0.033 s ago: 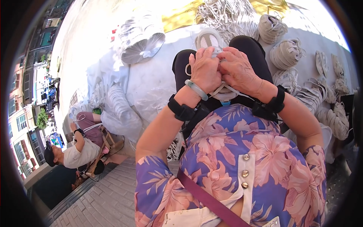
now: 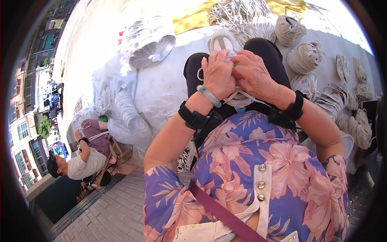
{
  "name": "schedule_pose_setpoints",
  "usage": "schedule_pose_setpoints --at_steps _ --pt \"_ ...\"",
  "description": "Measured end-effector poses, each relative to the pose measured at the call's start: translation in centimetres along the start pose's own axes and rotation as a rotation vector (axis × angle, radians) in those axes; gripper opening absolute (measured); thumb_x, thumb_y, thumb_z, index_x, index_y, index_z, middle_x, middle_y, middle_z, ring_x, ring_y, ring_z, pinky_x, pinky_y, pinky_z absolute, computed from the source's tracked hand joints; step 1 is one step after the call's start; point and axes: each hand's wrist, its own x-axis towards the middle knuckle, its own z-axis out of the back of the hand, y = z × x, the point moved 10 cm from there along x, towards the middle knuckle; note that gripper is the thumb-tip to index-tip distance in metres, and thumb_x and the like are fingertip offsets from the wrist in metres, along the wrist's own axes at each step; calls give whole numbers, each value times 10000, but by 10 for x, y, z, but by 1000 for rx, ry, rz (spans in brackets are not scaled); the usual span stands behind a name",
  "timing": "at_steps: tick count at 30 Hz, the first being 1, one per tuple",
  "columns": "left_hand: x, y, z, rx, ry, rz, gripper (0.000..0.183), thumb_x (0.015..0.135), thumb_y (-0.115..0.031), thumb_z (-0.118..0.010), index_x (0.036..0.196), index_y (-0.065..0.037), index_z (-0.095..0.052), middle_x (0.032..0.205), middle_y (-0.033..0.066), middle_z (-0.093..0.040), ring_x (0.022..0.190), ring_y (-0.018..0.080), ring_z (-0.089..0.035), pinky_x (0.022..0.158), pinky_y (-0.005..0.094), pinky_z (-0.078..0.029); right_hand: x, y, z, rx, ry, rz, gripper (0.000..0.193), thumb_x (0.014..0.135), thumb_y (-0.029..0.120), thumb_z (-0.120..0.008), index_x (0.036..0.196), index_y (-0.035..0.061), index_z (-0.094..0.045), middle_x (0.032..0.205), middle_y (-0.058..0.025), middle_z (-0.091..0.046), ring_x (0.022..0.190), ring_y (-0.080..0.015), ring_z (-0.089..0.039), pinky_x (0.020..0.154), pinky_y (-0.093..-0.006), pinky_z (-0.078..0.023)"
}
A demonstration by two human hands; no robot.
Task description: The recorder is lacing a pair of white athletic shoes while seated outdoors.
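Head view showed a pale sneaker (image 2: 223, 42) in the person's lap, its toe pointing away between 2 black-clad knees (image 2: 264, 46) and its heel toward the body. A white shoelace (image 2: 250, 97) trailed across the heel end, and a loop stood out beside the left hand.

The left hand (image 2: 220, 72) and right hand (image 2: 254, 76) met over the sneaker's middle. Both grips were drawn in, fingers bent down onto the lacing area, so each had hold of the sneaker; whether either pinched the shoelace could not be told, since the fingertips were partly hidden.

A pale bangle (image 2: 209, 96) circled the left wrist, with a black strap on each forearm. Below lay a purple floral shirt (image 2: 238, 149) with 3 buttons and a maroon strap (image 2: 225, 211).

Beyond the knees, a heap of white laces (image 2: 246, 16) lay on yellow sheeting (image 2: 192, 18). Nested shoes (image 2: 305, 57) stood in bundles to the right. To the left were a plastic-wrapped bundle (image 2: 151, 48) and, farther off, 1 co-worker (image 2: 86, 163) seated on a wooden chair (image 2: 114, 151) near grey paving (image 2: 117, 205).
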Motion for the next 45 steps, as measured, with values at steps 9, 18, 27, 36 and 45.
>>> schedule_pose_setpoints --at_steps 9,18,27,36,45 --pt "-43 61 27 -514 -101 189 110 673 -37 -629 726 -57 -535 1240 194 -468 1182 328 -411 968 381 -325 -9 -35 7 213 82 -96 99 687 55 -590 744 51 -509 1114 -99 -523 1149 -317 -402 951 -411 -310" --pt "-39 29 47 -112 -258 45 186 649 -155 -670 773 -70 -561 1170 182 -511 1100 338 -453 936 418 -303 -3 -18 5 118 35 -68 102 669 92 -587 743 58 -524 1114 -117 -531 1136 -330 -420 944 -420 -320" --pt "-19 3 36 48 -185 -65 128 684 -139 -627 781 -72 -576 1134 134 -521 1088 294 -457 919 463 -275 1 -14 -1 60 10 -53 87 673 85 -592 751 76 -555 1062 -76 -526 1097 -297 -434 904 -410 -332" --pt "-38 14 50 -53 -333 -46 53 729 -48 -564 760 -29 -526 1097 157 -535 1041 321 -493 912 456 -330 -27 -65 -6 875 169 -509 43 723 73 -602 704 84 -564 1223 -80 -474 990 -144 -475 873 -277 -353" --pt "-62 48 45 -399 -333 152 72 771 -71 -590 784 -28 -533 956 177 -600 934 314 -557 812 378 -423 -44 -79 -19 1093 94 -635 46 778 93 -615 775 65 -578 1182 -68 -497 939 -81 -480 880 -237 -348"
